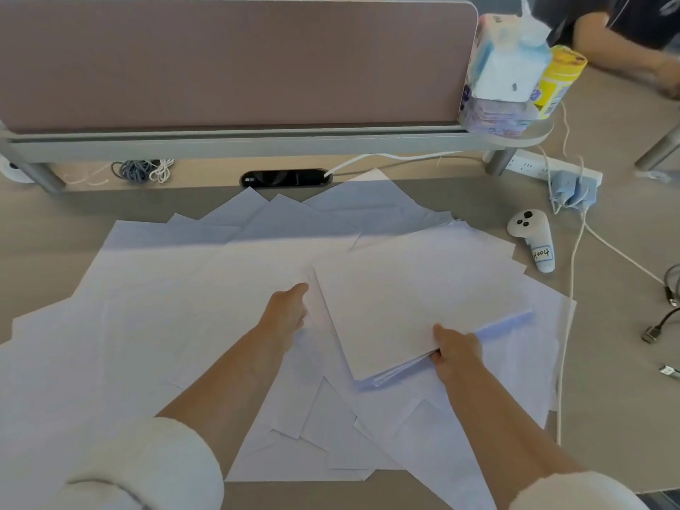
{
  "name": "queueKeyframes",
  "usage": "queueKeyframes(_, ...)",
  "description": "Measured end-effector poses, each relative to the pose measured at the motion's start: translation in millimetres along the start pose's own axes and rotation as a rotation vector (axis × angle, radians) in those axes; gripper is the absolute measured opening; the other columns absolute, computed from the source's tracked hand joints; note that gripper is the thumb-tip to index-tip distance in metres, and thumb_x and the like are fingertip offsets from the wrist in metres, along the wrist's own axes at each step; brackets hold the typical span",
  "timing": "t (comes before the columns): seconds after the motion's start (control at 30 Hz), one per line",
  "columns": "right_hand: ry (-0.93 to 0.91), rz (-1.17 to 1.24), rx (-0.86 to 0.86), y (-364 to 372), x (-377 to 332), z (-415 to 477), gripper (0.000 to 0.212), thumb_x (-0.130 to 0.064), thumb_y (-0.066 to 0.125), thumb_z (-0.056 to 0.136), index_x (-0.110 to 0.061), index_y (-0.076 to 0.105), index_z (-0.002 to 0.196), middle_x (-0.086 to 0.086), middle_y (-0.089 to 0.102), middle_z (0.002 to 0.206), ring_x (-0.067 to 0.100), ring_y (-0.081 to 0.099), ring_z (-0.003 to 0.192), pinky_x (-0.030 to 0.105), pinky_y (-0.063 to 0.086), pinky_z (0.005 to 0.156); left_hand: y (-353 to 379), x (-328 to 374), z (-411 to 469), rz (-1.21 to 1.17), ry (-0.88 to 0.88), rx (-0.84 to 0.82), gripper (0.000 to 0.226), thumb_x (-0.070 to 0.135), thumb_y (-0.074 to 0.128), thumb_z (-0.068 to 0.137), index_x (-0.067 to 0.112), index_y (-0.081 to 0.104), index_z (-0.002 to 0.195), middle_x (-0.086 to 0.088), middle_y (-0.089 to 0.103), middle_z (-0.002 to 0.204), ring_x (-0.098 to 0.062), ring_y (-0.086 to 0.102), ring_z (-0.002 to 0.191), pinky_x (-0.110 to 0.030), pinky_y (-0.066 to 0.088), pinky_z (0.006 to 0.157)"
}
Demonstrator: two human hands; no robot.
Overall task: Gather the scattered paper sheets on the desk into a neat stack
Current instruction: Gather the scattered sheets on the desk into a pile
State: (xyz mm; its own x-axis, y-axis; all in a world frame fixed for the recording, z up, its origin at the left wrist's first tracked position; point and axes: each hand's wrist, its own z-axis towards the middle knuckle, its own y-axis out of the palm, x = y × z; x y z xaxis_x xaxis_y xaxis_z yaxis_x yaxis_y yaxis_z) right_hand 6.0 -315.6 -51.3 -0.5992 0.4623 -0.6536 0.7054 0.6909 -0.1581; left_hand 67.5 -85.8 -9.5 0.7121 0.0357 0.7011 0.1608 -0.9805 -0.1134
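Several white paper sheets (176, 288) lie scattered and overlapping across the beige desk (48, 222). My right hand (458, 353) grips the near edge of a gathered stack of sheets (415, 307), thumb on top, holding it slightly above the loose sheets at centre right. My left hand (289, 312) reaches forward beside the stack's left edge, fingers curled onto a loose sheet; its fingertips are hidden, so I cannot see whether it pinches the paper.
A white controller (531, 237) lies right of the papers, with white cables (570, 288) and a power strip (552, 171) beyond. A mauve partition (235, 60) stands at the back with tissue packs (507, 68) on a shelf. Another person's arm (625, 42) rests far right.
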Motion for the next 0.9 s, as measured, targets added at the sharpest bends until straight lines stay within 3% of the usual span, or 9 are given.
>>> queueKeyframes(0.2,-0.072,-0.193,0.019,1.7,5.9,-0.4,0.073,-0.019,0.063,0.084,-0.005,0.026,0.145,0.018,0.047,0.135,0.037,0.055,0.114,0.049,0.049,0.095,4.0,0.6,-4.6,-0.145,-0.067,-0.021,0.024,0.02,0.055,0.092,0.011,0.048,0.071,-0.006,0.04,0.068,-0.016,0.038,0.058,-0.029,0.038,0.065)
queueKeyframes(0.3,-0.099,-0.288,0.009,-6.1,7.0,-5.8,0.033,-0.02,0.066,0.081,-0.001,0.054,0.105,0.019,0.064,0.1,0.035,0.063,0.09,0.052,0.054,0.085,7.4,-0.1,-5.9,-0.08,-0.06,-0.06,0.018,0.018,0.059,0.09,0.012,0.055,0.074,-0.004,0.051,0.071,-0.015,0.046,0.06,-0.025,0.038,0.058)
queueKeyframes(0.37,-0.118,-0.352,-0.006,-13.1,6.2,-9.3,0.022,-0.018,0.065,0.083,-0.005,0.049,0.075,0.014,0.061,0.07,0.032,0.061,0.072,0.051,0.055,0.081,13.0,-1.2,-9.5,-0.078,-0.066,-0.151,0.011,0.015,0.061,0.09,0.011,0.057,0.08,-0.006,0.059,0.074,-0.019,0.056,0.065,-0.027,0.049,0.053)
queueKeyframes(0.5,-0.166,-0.423,-0.038,-22.4,5.2,-15.1,0.025,-0.018,0.063,0.086,-0.006,0.048,0.071,0.011,0.061,0.06,0.029,0.061,0.061,0.043,0.056,0.077,30.2,-8.7,-25.8,-0.081,-0.126,-0.32,0.012,0.011,0.06,0.09,0.01,0.059,0.102,-0.004,0.07,0.072,-0.017,0.065,0.063,-0.029,0.058,0.055)
queueKeyframes(0.57,-0.181,-0.438,-0.039,-25.0,3.1,-18.4,0.029,-0.02,0.062,0.088,-0.006,0.049,0.067,0.01,0.061,0.058,0.026,0.06,0.056,0.038,0.054,0.072,37.7,-12.5,-30.6,-0.064,-0.11,-0.342,0.027,0.005,0.055,0.092,0.004,0.056,0.119,-0.009,0.072,0.094,-0.018,0.065,0.072,-0.034,0.056,0.072)
queueKeyframes(0.63,-0.179,-0.395,-0.007,-26.6,1.1,-21.5,0.03,-0.029,0.063,0.087,-0.004,0.054,0.073,0.009,0.059,0.058,0.022,0.058,0.052,0.033,0.051,0.061,40.1,-12.1,-34.8,-0.051,-0.064,-0.356,0.036,0.0,0.05,0.094,0.0,0.049,0.13,-0.017,0.06,0.124,-0.025,0.06,0.092,-0.037,0.048,0.085)
queueKeyframes(0.73,-0.072,-0.148,0.012,-25.8,2.8,-27.1,0.04,-0.04,0.067,0.083,-0.006,0.051,0.096,0.01,0.06,0.077,0.019,0.059,0.056,0.026,0.046,0.048,35.3,-10.6,-40.0,-0.072,0.014,-0.382,0.039,-0.003,0.048,0.094,0.001,0.046,0.132,-0.017,0.055,0.131,-0.026,0.054,0.103,-0.038,0.045,0.087)
queueKeyframes(0.83,-0.066,0.115,-0.089,-12.3,6.7,-36.4,0.024,-0.021,0.064,0.088,-0.006,0.052,0.103,0.012,0.059,0.099,0.022,0.061,0.077,0.033,0.052,0.063,18.6,-13.5,-48.4,-0.069,0.045,-0.404,0.036,-0.002,0.049,0.093,0.002,0.049,0.129,-0.015,0.058,0.124,-0.027,0.056,0.102,-0.039,0.046,0.087)
queueKeyframes(0.9,-0.108,0.128,-0.088,-1.4,12.2,-39.9,0.047,-0.012,0.06,0.09,-0.004,0.038,0.13,0.013,0.052,0.123,0.028,0.058,0.099,0.038,0.052,0.08,2.6,-15.3,-52.7,-0.01,0.058,-0.45,0.031,0.001,0.048,0.094,0.008,0.051,0.124,-0.011,0.062,0.116,-0.026,0.06,0.096,-0.039,0.05,0.082)
